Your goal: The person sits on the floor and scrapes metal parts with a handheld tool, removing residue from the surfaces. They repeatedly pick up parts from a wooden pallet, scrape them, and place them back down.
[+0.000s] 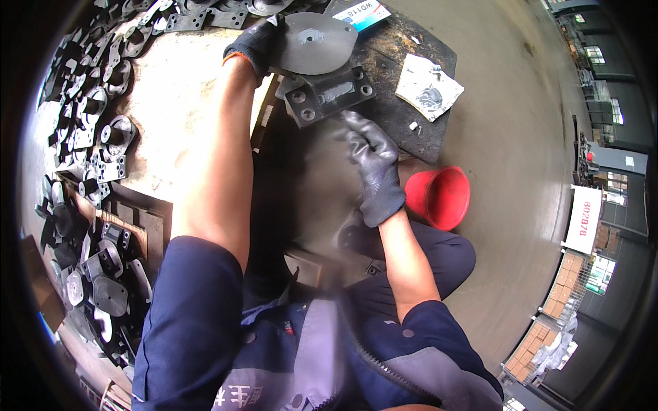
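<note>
My left hand (255, 46), in a dark glove with an orange cuff edge, grips a dark metal bracket (322, 58) by the left side of its round plate. That round plate has a small centre hole with a grey smear round it. Below it, the bracket's rectangular flange has several holes and a light grey patch. Just under the flange's right end is my right hand (375, 161), in a dark coated glove. Its fingers are curled closed, and whatever is in them, if anything, is hidden.
A worn black board (421, 140) bears a white pad (428, 89) with a dark smear and a blue-and-white box (367, 15). Beside it stands a red bucket (445, 196). Many similar brackets (113, 137) crowd the worktable (171, 89) at left, with another pile (106, 291) below.
</note>
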Motion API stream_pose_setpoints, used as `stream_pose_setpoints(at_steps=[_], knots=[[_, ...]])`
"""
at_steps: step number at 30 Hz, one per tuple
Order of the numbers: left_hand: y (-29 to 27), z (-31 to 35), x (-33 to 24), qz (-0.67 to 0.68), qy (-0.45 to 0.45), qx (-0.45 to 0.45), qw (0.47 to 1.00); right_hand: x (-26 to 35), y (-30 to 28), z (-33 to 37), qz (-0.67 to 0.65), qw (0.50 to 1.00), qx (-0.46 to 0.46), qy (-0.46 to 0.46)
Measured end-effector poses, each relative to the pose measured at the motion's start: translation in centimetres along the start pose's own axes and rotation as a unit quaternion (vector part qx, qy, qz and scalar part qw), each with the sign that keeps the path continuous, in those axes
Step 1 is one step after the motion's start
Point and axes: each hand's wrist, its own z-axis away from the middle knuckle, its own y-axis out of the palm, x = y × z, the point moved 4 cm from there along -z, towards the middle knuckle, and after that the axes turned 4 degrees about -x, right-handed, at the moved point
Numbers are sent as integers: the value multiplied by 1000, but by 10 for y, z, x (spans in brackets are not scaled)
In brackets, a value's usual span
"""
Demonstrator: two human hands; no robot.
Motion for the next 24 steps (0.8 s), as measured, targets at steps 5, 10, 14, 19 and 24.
stream_pose_setpoints(at_steps=[5,10,14,19,24], knots=[[-1,3,-1,22,-13,-3,1000,5,-14,-5,-11,991,-104,89],[1,9,-4,149,-26,-8,989,-4,-15,-9,18,993,-103,50],[-2,-1,3,72,70,-17,995,-12,-12,-9,41,993,-107,-11],[3,0,-2,-9,80,-12,997,-14,-6,-5,133,979,-106,-110],[-2,5,-12,-421,273,-43,864,-19,2,-3,128,981,-93,-110]])
